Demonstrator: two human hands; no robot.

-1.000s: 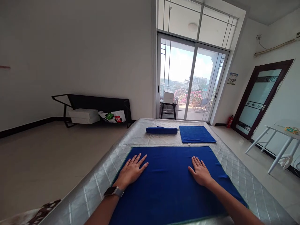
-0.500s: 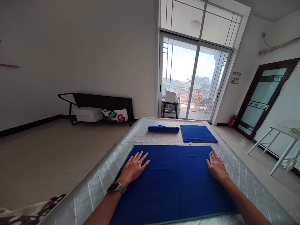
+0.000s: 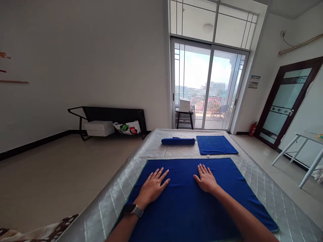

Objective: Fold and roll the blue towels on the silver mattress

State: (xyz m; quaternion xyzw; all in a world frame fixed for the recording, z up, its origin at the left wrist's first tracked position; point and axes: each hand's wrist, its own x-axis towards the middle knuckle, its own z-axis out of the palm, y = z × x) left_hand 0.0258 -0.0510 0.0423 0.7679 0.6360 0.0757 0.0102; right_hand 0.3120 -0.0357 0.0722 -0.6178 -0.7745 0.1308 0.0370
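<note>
A large blue cloth (image 3: 186, 208) lies spread on the silvery quilted mattress (image 3: 111, 198), with slight wrinkles near the hands. My left hand (image 3: 152, 186) rests flat on its left part, fingers spread, a watch on the wrist. Near the middle of the same cloth, my right hand (image 3: 205, 178) lies flat with fingers stretched out and the thumb apart. Beyond the spread cloth sit a rolled blue cloth (image 3: 178, 141) and, to its right, a flat blue cloth (image 3: 217, 145), folded or smaller. Neither hand touches those two.
A black bench-like frame (image 3: 113, 114) with white boxes (image 3: 99, 128) and a printed bag (image 3: 127, 128) stands by the left wall. Glass sliding doors (image 3: 209, 84) are behind the mattress. At right are a white table (image 3: 309, 137) and a fire extinguisher (image 3: 253, 129).
My right hand has slid left from the cloth's right edge to near its middle. My left hand has shifted slightly right. The view has tilted a little.
</note>
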